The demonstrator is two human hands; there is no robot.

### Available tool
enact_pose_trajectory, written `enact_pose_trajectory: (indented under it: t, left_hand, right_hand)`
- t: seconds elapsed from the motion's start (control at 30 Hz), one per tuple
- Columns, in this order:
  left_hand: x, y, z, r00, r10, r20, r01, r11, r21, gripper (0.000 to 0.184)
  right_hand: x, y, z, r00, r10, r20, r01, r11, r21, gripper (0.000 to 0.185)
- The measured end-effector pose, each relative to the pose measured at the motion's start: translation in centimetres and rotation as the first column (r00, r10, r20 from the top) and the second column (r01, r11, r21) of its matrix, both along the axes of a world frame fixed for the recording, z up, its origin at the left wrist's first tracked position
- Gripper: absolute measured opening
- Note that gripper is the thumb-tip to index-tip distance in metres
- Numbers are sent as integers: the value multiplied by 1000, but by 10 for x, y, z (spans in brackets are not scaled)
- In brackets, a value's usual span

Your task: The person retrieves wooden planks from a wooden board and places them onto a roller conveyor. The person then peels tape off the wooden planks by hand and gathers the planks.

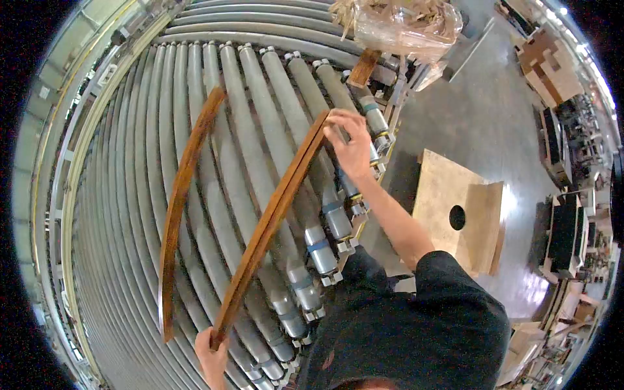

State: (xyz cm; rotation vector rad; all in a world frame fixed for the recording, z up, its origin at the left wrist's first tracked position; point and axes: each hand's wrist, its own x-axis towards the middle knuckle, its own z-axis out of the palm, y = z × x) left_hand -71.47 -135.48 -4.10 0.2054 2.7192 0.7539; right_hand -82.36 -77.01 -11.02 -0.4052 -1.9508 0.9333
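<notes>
A long brown grooved strip (270,221) slants across the grey rollers. Its upper end is in my right hand (350,140), fingers bent around the tip. At the lower end, my left hand (211,357) grips the strip between thumb and fingers; part of this hand lies in shadow near the frame's bottom. A second brown strip (175,214), slightly curved in the view, lies on the rollers to the left, touched by neither hand.
Grey conveyor rollers (149,130) fill the left and middle. A plastic-wrapped bundle (409,29) sits at the top, beside a short brown block (364,67). On the right, a wooden box (448,188) with a round hole stands on the floor, with stacked boxes (549,68) beyond.
</notes>
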Motion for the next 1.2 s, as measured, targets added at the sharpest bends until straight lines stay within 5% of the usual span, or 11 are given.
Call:
enact_pose_trajectory:
  t: [0.23,0.37,0.43,0.67,0.77,0.93,1.0,1.03,1.07,1.1,1.2]
  left_hand:
    - [-31,52,11,975,-214,62,213,977,25,59]
    - [-67,60,20,915,-17,402,3,999,35,32]
    - [-72,80,39,955,24,296,-63,991,122,22]
    - [-100,62,20,960,-13,280,-11,996,85,20]
    - [-119,72,25,958,-107,-266,159,970,182,22]
    - [-199,97,36,843,-127,-523,12,976,-217,73]
    - [-231,90,-11,902,-126,-412,65,985,-160,56]
    - [-247,97,-18,917,-141,-372,131,990,-52,35]
    - [-259,67,-46,956,-150,-252,139,988,-60,41]
    - [-254,73,-33,985,-44,-167,30,996,-87,33]
    - [-235,15,-123,994,89,-58,-64,939,337,23]
  right_hand:
    - [7,-18,-4,986,125,-106,-158,906,-393,22]
    - [-6,4,5,994,99,-52,-112,902,-417,11]
    - [-19,13,-4,984,169,-64,-180,878,-444,11]
    - [-69,25,53,877,266,401,-287,958,-9,16]
    - [-121,36,65,907,268,326,-360,893,269,21]
    - [-272,-12,72,476,658,583,-421,753,-505,46]
    - [-331,-33,8,600,256,758,-750,508,423,38]
    - [-314,-49,32,592,594,545,-525,797,-299,36]
    - [-319,-61,18,763,473,441,-474,873,-117,39]
    - [-321,-53,22,631,630,454,-542,776,-324,41]
    - [-314,-43,24,685,554,474,-553,818,-156,31]
